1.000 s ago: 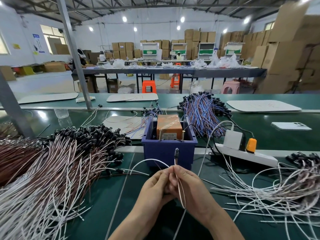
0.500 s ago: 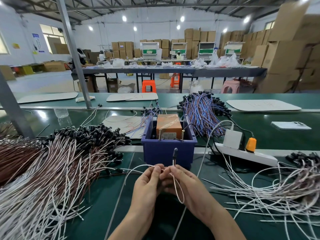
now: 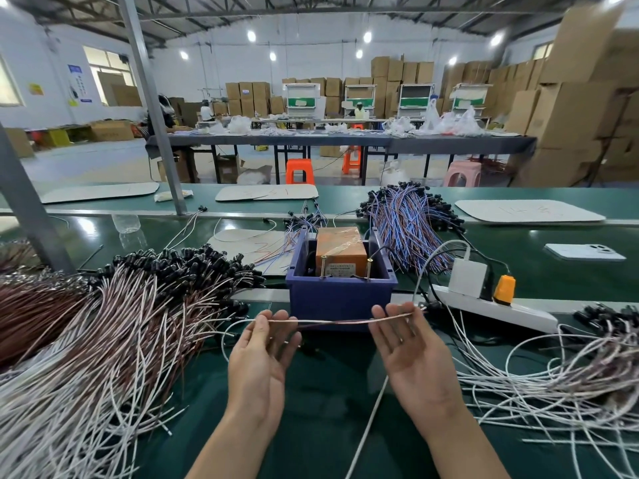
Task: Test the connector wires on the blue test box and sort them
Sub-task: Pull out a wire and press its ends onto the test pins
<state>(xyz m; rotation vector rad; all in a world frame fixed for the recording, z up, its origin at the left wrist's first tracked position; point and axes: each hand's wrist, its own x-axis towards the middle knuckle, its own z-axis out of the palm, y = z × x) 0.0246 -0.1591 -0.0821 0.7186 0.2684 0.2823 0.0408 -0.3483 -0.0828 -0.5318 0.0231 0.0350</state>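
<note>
Connector wire is stretched taut between my left hand and right hand, both palms up and pinching it, with the blue test box just behind at 12 o'clock.

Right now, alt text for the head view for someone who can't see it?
Left hand and right hand, palms up, hold one connector wire stretched level before the blue test box; heaps of wires lie on the green bench either side.

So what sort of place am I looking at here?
Most likely a wire-assembly factory floor: heaps of connector wires on a green bench, a blue test box at the station, stacked cardboard cartons behind.
</note>
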